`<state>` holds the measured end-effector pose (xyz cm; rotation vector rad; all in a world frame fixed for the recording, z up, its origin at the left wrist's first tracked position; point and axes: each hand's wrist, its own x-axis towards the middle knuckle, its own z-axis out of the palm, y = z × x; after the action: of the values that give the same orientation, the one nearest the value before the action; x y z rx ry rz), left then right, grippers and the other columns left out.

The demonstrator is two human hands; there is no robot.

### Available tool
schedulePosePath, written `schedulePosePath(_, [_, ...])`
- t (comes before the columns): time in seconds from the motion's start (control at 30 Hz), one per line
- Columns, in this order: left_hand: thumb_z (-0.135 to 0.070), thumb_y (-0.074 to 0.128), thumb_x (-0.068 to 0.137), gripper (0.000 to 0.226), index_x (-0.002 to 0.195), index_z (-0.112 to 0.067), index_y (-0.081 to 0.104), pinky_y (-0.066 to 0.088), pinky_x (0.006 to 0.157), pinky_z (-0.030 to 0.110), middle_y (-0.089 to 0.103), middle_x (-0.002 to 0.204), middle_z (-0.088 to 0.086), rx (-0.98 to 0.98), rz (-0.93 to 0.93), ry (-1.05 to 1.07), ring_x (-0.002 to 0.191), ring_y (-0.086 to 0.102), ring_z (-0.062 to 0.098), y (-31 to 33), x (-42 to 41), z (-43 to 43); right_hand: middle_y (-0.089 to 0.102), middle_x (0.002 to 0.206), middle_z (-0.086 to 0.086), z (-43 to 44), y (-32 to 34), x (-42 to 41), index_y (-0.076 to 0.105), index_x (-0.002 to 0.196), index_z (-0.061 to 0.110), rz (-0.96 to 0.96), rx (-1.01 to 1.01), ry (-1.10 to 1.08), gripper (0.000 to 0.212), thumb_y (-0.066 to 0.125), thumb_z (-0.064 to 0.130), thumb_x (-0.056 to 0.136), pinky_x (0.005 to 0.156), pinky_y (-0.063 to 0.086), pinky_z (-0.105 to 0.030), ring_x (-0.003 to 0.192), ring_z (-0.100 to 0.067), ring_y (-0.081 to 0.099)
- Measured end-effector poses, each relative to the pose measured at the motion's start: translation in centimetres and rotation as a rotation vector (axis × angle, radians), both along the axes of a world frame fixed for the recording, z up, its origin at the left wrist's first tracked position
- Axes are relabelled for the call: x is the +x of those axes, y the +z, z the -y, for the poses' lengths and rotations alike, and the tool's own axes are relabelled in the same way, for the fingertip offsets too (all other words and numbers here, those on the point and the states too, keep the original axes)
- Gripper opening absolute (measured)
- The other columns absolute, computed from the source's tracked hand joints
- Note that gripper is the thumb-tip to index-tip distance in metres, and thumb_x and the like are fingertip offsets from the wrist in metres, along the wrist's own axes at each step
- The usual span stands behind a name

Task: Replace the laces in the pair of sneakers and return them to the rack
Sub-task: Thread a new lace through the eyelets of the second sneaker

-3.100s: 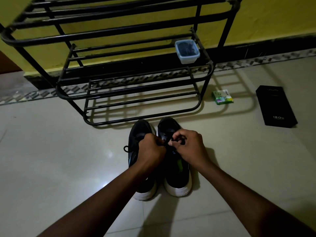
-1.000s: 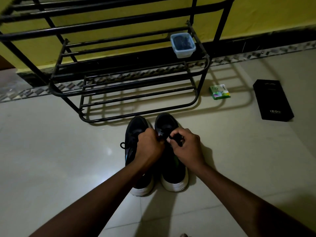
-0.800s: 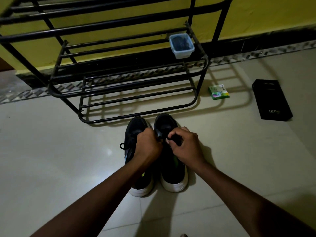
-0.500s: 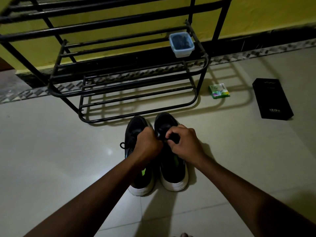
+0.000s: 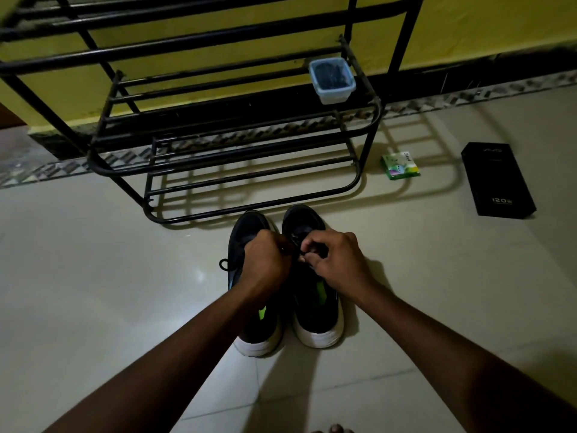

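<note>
Two black sneakers with white soles stand side by side on the floor, toes toward the rack: the left sneaker (image 5: 249,320) and the right sneaker (image 5: 315,310). Both hands work over the right sneaker's lacing. My left hand (image 5: 265,267) is curled around the black lace (image 5: 288,249), and my right hand (image 5: 337,260) pinches the lace just beside it. A loop of lace (image 5: 224,264) sticks out at the left sneaker's outer side. The black metal shoe rack (image 5: 249,179) stands right behind the toes.
A clear plastic box (image 5: 331,80) with dark contents sits on the rack's middle shelf at the right. A small green packet (image 5: 400,165) and a black phone box (image 5: 497,180) lie on the floor right of the rack. The yellow wall is behind.
The hands stay on the right sneaker's lace; my right hand's fingers have shifted slightly as they work the lace. The sneakers have not moved.
</note>
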<state>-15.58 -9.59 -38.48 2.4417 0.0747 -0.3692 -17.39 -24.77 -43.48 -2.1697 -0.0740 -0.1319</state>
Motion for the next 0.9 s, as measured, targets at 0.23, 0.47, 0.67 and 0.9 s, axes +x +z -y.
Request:
schedulePosePath(0.23, [-0.009,0.071,0.09,0.01,0.095,-0.009,0.079,0.049,0.074,0.025,0.075,0.096,0.011,-0.001,-0.043,-0.005,0.093,0.069,0.021,-0.3,0.7,-0.3,0.063,0.083,0.003,0.0,-0.2,-0.3,0.073,0.082,0.021,0.043,-0.032,-0.018,0.019,0.086,0.013,0.072,0.071,0.049,-0.02,0.081,-0.013,0.06])
schedulePosePath(0.47, [-0.002,0.051,0.092,0.012,0.085,-0.009,0.058,0.048,0.059,0.035,0.064,0.077,0.006,0.023,0.125,-0.008,0.074,0.062,0.024,0.8,0.9,0.0,0.055,0.094,0.003,0.9,-2.1,-2.8,0.068,0.092,0.016,0.152,-0.049,-0.093,0.026,0.077,0.018,0.067,0.07,0.049,-0.016,0.08,-0.008,0.058])
schedulePosePath(0.67, [-0.006,0.034,0.106,0.014,0.097,-0.012,0.043,0.042,0.049,0.032,0.051,0.062,0.002,-0.899,0.013,0.284,0.054,0.049,0.024,3.1,2.4,-1.6,0.059,0.096,0.004,0.5,-2.4,-3.3,0.069,0.095,0.013,0.161,-0.041,-0.159,0.029,0.076,-0.002,0.07,0.075,0.048,-0.009,0.083,-0.002,0.058])
schedulePosePath(0.9, [-0.051,0.066,0.087,0.017,0.076,-0.04,0.061,0.048,0.076,0.038,0.046,0.092,-0.004,0.3,0.286,-0.683,0.095,0.051,0.022,0.9,5.5,-7.3,0.059,0.098,0.003,0.3,-2.7,-3.6,0.069,0.097,0.013,0.147,-0.051,-0.18,0.033,0.075,-0.006,0.07,0.077,0.046,-0.008,0.083,-0.004,0.06])
